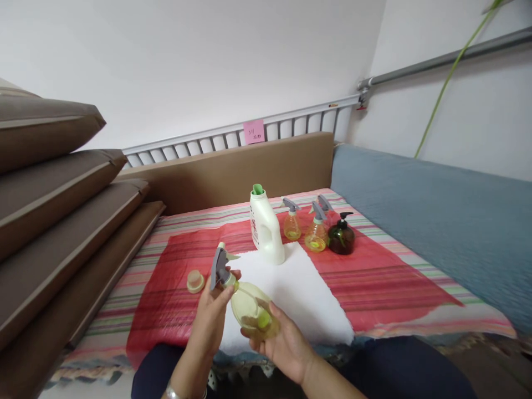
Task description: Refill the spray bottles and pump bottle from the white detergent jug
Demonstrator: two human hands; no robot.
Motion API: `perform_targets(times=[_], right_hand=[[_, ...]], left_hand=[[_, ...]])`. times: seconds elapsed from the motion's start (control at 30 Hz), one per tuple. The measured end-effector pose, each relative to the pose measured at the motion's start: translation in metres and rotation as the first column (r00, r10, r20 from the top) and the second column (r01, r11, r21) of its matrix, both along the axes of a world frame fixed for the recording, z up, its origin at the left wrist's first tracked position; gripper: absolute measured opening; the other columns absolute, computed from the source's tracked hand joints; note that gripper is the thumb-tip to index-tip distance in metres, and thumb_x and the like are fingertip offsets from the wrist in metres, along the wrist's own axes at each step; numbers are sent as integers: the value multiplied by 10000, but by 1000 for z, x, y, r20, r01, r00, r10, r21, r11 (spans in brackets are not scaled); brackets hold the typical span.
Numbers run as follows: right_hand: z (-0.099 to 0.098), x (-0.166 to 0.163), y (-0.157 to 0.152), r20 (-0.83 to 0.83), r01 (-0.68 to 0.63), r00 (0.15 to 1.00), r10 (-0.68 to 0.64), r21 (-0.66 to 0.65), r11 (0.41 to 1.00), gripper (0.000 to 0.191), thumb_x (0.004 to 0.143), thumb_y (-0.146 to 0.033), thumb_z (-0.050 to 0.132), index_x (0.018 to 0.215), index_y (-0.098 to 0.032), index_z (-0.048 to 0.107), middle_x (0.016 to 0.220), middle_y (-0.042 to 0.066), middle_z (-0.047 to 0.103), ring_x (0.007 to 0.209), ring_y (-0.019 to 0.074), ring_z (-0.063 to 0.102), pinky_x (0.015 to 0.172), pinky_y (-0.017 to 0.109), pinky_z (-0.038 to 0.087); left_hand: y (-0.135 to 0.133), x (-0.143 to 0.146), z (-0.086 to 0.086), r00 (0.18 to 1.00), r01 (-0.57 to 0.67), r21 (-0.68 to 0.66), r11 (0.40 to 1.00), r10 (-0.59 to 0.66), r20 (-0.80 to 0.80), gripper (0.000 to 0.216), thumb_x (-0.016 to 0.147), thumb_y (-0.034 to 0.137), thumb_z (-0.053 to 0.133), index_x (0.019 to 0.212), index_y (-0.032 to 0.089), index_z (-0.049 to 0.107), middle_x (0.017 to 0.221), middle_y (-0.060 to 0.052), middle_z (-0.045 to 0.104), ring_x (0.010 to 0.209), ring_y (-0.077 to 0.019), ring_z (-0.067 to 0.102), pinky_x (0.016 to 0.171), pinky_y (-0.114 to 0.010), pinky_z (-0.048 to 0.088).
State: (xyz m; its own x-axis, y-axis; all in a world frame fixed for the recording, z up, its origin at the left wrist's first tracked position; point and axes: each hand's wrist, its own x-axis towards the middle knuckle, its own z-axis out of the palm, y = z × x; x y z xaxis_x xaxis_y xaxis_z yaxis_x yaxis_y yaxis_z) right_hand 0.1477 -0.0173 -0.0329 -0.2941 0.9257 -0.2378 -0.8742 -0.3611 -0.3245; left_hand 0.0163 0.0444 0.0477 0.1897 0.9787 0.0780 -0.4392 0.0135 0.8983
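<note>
Item: yellow spray bottle, above the white towel. My right hand is cradling its body; my left hand is gripping the grey trigger head, seated on the neck. Loose cap lying apart.

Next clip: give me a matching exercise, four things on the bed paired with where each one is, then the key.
Things:
1. white jug
2. dark pump bottle
3. small yellow cap
4. yellow spray bottle

Places:
A. held tilted in the left hand and right hand
B. alone on the red sheet, left of the hands
C. upright at the far edge of the white cloth
D. right end of the far row of bottles

Pairs: 1-C, 2-D, 3-B, 4-A
</note>
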Motion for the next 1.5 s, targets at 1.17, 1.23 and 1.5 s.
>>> perform_targets(times=[1.17, 1.23, 1.5], right_hand=[[-48, 79, -20, 16, 39, 999, -38, -65, 997, 495, 714, -580, 661, 1086, -255, 627, 1050, 79, 692, 848, 232, 669, 669, 273, 481], [-36, 75, -12, 9, 66, 998, -65, -60, 996, 508, 739, -568, 642, 1139, -258, 593, 1115, 84, 665, 865, 231, 664, 684, 277, 474], [-18, 43, 24, -61, -53, 996, 57, 65, 996, 563, 799, -626, 479, 1128, -186, 600, 1094, 103, 664, 836, 204, 641, 710, 295, 455]], left_hand=[[135, 27, -102, 212, -90, 246, 965, 260, -942, 307, 731, 128, 615, 1027, 130, 535, 1051, -165, 628, 1097, -308, 536, 886, -398, 404], [123, 24, -94, 248, -52, 288, 956, 292, -924, 341, 752, 164, 606, 1078, 120, 518, 1140, -189, 583, 1173, -326, 478, 949, -451, 369], [15, 20, -62, 771, 261, 355, 898, 27, -636, 697, 740, 441, 643, 1334, 221, 351, 1395, -125, 418, 1291, -296, 389, 1033, -459, 361]])
